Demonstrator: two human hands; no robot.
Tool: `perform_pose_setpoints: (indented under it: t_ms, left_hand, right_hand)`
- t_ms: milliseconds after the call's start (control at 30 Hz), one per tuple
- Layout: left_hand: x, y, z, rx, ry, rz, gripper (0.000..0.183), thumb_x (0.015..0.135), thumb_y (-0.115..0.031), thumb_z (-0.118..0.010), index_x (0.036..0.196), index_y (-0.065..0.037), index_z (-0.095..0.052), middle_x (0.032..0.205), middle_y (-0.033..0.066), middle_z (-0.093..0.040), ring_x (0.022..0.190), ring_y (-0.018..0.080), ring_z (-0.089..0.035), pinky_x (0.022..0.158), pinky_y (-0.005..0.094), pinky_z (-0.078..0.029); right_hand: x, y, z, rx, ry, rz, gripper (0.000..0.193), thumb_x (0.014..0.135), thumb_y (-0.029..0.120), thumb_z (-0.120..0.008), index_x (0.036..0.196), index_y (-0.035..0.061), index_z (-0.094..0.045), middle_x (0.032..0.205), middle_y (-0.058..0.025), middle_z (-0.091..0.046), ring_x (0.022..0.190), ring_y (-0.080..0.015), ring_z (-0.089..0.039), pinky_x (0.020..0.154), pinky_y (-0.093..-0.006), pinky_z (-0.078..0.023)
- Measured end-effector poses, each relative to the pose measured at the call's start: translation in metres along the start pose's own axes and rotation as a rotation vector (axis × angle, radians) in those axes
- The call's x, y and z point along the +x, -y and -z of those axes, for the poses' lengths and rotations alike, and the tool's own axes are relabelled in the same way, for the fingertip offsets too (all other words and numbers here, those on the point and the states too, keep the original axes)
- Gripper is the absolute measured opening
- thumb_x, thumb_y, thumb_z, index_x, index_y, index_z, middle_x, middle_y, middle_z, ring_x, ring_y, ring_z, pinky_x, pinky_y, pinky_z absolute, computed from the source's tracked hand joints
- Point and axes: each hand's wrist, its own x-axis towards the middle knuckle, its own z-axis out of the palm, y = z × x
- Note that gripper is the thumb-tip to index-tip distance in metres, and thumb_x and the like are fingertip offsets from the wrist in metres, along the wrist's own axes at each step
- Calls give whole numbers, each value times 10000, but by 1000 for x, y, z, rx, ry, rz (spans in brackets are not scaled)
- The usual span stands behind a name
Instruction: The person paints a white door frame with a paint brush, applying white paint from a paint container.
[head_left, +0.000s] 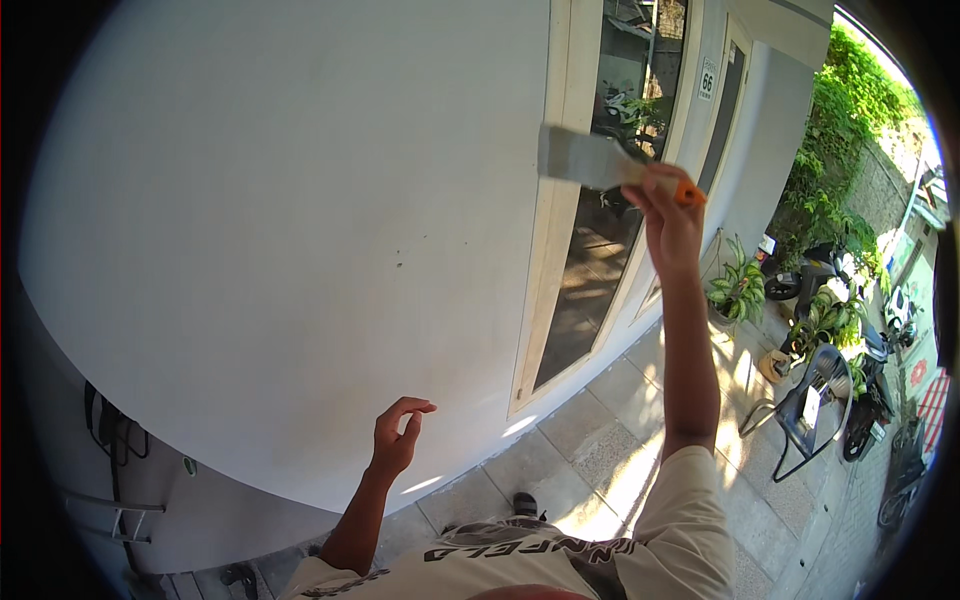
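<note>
My right hand (668, 215) is raised in front of the window, its fingers closed round the handle of a putty knife (582, 158). The broad grey blade points left, its edge over the white wall beside the window frame; it is slightly blurred, and whether it touches the wall I cannot tell. The handle's orange end pokes out past my fingers. Lower down, my left hand (396, 436) hovers before the white wall (300, 300), fingers loosely curved with a gap to the thumb and nothing visible in them. A few small dark marks (399, 265) dot the wall between my hands.
A cream-framed glass window (590, 280) stands right of the wall. Paving tiles (600, 440) run below. A black chair (815, 400), potted plants (738, 285) and parked motorbikes (815, 275) are at the right. A metal ladder (118, 522) lies at the lower left.
</note>
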Motion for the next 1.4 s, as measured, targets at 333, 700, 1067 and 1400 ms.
perform_pose_setpoints:
  t_ms: [333, 700, 1067, 1400]
  left_hand:
    - [45, -8, -30, 96, -97, -46, 162, 904, 0, -494, 1016, -1, -612, 975, 116, -681, 962, 210, -651, 890, 334, -480]
    - [65, -3, -75, 107, -241, -48, 157, 921, -5, -496, 1026, 0, -612, 969, 117, -677, 955, 209, -652, 883, 329, -484]
    - [73, 4, -85, 135, -260, -7, 163, 918, -4, -494, 1023, -1, -618, 975, 118, -682, 970, 207, -651, 899, 333, -476]
    - [80, 12, -95, 84, -240, -2, 154, 925, -20, -500, 1019, -4, -621, 970, 113, -686, 967, 209, -652, 899, 336, -476]
  right_hand:
    - [208, 66, -70, -668, 468, 827, 102, 868, 70, -694, 965, 39, -691, 979, -102, -702, 927, -183, -653, 825, -306, -513]
    - [236, 53, -69, -797, 589, 961, 107, 835, 12, -696, 939, 32, -689, 976, -73, -704, 893, -177, -663, 801, -283, -517]
    - [214, 48, -58, -1026, 846, 725, 120, 828, 83, -710, 948, 78, -709, 992, -40, -711, 948, -178, -680, 870, -299, -537]
    - [265, 88, -79, -928, 507, 936, 91, 839, 13, -691, 930, 15, -695, 938, -82, -711, 824, -172, -660, 760, -302, -528]
